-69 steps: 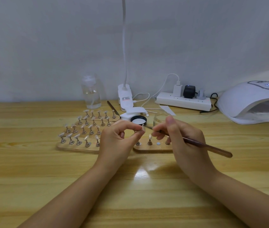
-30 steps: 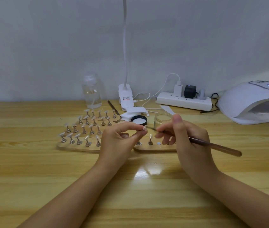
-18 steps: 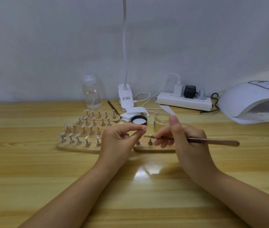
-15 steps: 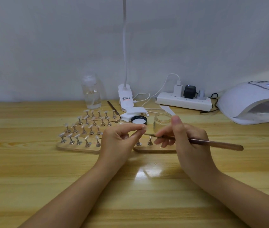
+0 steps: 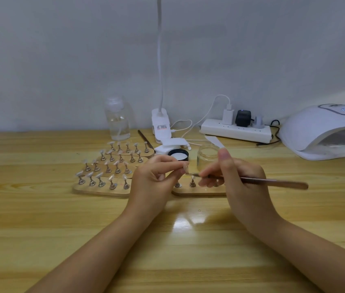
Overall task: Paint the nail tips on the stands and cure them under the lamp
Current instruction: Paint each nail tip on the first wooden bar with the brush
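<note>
My left hand [image 5: 152,182] pinches a small pale nail tip [image 5: 187,168] between thumb and fingers, held above the table. My right hand [image 5: 239,182] grips a thin brown brush [image 5: 273,182], its bristle end touching the nail tip. Just behind my hands lies a small wooden stand board [image 5: 199,191] with a few metal pegs. To the left sit several wooden boards [image 5: 101,190] full of pegs topped with clear nail tips. The white curing lamp [image 5: 323,132] stands at the far right, its display lit.
An open glass jar [image 5: 206,156] and its black lid [image 5: 177,155] sit behind my hands. Farther back are a clear bottle [image 5: 117,119], a white clip desk lamp [image 5: 161,125], a power strip [image 5: 236,130] with plugs and a second brush [image 5: 144,137].
My right hand has tilted the brush handle up and down a little while the bristles stroke the nail tip. My left hand has kept pinching the tip in nearly the same place.
</note>
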A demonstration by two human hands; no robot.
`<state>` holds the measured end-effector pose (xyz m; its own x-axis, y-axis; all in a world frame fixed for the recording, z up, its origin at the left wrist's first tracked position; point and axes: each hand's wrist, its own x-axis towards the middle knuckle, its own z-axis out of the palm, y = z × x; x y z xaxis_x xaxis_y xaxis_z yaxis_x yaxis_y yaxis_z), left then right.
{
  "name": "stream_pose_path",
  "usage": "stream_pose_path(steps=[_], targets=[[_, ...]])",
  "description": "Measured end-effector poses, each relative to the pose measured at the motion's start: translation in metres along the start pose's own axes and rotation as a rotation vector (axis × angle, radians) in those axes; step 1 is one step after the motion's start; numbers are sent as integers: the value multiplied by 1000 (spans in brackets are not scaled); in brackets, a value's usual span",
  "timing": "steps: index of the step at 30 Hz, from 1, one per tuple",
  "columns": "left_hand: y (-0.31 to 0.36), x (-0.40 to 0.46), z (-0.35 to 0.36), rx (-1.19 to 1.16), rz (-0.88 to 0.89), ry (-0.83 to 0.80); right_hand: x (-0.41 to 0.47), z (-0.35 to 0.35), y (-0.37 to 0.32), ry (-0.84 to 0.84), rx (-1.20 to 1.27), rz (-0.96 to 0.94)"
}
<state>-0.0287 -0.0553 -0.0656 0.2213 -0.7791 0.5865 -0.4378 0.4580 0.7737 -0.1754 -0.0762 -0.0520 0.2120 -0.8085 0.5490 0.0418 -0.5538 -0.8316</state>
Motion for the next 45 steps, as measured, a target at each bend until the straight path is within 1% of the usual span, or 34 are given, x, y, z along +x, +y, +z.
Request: stream_pose_path(steps=[2, 5, 9, 13, 17, 21, 25, 28, 32, 36, 40, 45], targets=[[0, 1, 0, 16, 2, 5, 0, 0, 0, 11, 12, -17], [-2, 1, 0, 26, 1, 12, 2, 0, 1, 11, -57, -62], [-3, 0, 1, 6, -1, 15, 1, 0, 0, 20, 38, 9], [-4, 2, 0, 13, 15, 12, 2, 0, 0, 13, -35, -52], [-3, 2, 1, -32, 29, 30, 0, 0, -1, 11, 49, 5], [-4, 2, 1, -32, 33, 40, 2, 0, 0, 15, -2, -49], [-2, 2, 1, -52, 18, 52, 1, 0, 1, 11, 53, 13], [-3, 2, 0, -27, 10, 45, 2, 0, 0, 28, 52, -27], [-1, 2, -1, -33, -9, 37, 2, 0, 1, 11, 69, 14], [-1, 2, -1, -37, -27, 47, 2, 0, 0, 29, 56, -25], [0, 1, -2, -40, -26, 45, 2, 1, 0, 3, 83, 26], [-2, 2, -2, -39, -19, 30, 3, 0, 0, 22, 48, -6]])
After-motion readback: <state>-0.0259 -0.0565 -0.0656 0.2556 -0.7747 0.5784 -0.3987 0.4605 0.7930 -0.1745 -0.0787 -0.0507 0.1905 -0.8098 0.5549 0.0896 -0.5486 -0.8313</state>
